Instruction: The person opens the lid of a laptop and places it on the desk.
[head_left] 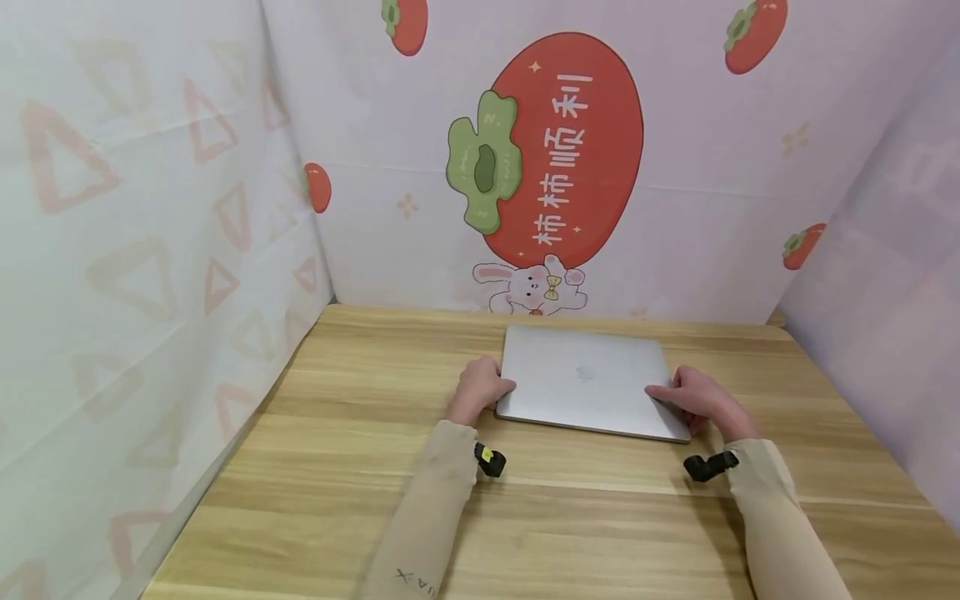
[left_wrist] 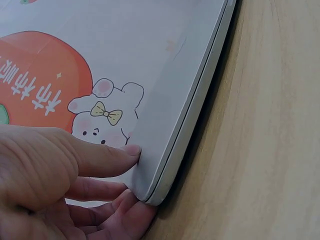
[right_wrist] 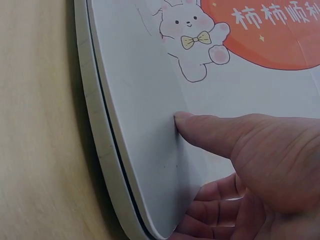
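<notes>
A closed silver laptop lies lid up near the back of the wooden table, a faint logo at its middle. My left hand grips its left side, with the thumb on the lid close to the front corner. In the left wrist view the fingers curl beneath that corner. On the opposite side, my right hand holds the laptop with its thumb pressed on the lid. The right wrist view shows the fingers bent under the edge, their tips hidden by the laptop.
The wooden table reaches back to a white cloth printed with a persimmon and a rabbit. More cloth hangs along both sides. A small black camera sits at the left cuff, another camera at the right cuff.
</notes>
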